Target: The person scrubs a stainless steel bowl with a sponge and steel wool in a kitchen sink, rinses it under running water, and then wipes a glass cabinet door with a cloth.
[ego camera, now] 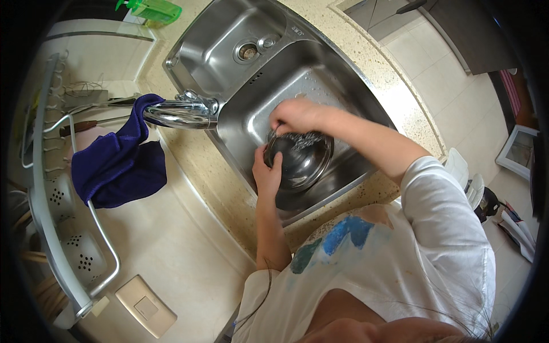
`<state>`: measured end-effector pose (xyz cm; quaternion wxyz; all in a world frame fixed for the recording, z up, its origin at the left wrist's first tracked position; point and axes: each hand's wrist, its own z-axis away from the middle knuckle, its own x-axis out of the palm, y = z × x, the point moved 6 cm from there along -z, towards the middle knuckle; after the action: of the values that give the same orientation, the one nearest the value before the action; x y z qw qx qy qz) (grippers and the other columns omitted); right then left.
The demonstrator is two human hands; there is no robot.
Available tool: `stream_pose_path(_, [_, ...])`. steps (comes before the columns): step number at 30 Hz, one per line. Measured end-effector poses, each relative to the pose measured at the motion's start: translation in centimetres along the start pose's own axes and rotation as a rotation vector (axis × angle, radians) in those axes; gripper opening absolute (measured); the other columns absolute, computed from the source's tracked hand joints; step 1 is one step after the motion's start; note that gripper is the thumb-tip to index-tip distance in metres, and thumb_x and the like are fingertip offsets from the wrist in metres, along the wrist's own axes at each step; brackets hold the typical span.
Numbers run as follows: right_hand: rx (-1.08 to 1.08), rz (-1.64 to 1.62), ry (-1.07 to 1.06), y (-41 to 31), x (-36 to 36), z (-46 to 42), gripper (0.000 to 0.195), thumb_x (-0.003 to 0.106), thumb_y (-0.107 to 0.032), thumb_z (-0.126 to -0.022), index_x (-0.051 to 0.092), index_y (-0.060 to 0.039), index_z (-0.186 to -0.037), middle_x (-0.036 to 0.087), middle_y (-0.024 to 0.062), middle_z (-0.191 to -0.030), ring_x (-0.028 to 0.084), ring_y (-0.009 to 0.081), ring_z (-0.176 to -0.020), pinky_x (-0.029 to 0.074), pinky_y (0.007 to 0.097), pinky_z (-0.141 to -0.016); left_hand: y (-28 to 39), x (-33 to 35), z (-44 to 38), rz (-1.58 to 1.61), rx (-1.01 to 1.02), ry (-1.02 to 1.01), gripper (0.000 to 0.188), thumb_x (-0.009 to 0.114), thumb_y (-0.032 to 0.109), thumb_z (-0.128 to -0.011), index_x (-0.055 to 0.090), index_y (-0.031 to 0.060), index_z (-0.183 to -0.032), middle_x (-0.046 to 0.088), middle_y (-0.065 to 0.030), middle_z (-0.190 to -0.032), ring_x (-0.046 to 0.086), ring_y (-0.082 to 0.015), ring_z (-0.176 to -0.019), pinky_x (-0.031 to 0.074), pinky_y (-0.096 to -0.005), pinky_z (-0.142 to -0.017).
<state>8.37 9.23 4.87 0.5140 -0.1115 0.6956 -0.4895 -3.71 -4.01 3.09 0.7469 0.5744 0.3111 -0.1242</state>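
My left hand (267,170) grips a round, shiny dark metal bowl or lid (300,165) by its left edge, thumb on the near face. The piece is tilted inside the larger basin of a stainless-steel sink (274,81). Curled over its upper edge is my right hand (298,115). Beneath that palm shows a curly silvery patch that looks like a steel wool scourer (306,139), partly hidden by the hand and wrist. The far rim is covered by my right hand and forearm.
A chrome faucet (182,115) stands left of the basin, a dark blue cloth (122,158) draped over its spout and a metal rail. The smaller basin (214,47) has an open drain. A green pump bottle (154,10) sits at the back. Perforated white holders (83,255) hang left.
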Motion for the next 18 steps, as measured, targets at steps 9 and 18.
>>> stream_pose_path(9, [0.282,-0.252,0.110,9.9,1.3,4.4,0.020,0.070,-0.028,-0.077,0.066,-0.0102,-0.086,0.064,0.0108,-0.080,0.062,0.0272,-0.081,0.047,0.0367,-0.074,-1.4,-0.3,0.0,-0.055,-0.068,0.082,0.030,0.048,0.011,-0.091,0.053,0.0006,-0.119,0.063,-0.0186,-0.104,0.062,-0.0294,-0.095,0.046,-0.0334,-0.084])
stream_pose_path(18, [0.153,-0.078,0.206,4.0,0.2,1.9,0.017,0.070,-0.023,-0.073,0.066,-0.0113,-0.085,0.065,0.0095,-0.086,0.061,0.0297,-0.084,0.047,0.0382,-0.076,-2.2,0.3,0.6,-0.084,-0.059,0.122,0.031,0.047,0.009,-0.090,0.052,-0.0003,-0.119,0.063,-0.0189,-0.104,0.061,-0.0305,-0.095,0.046,-0.0352,-0.084])
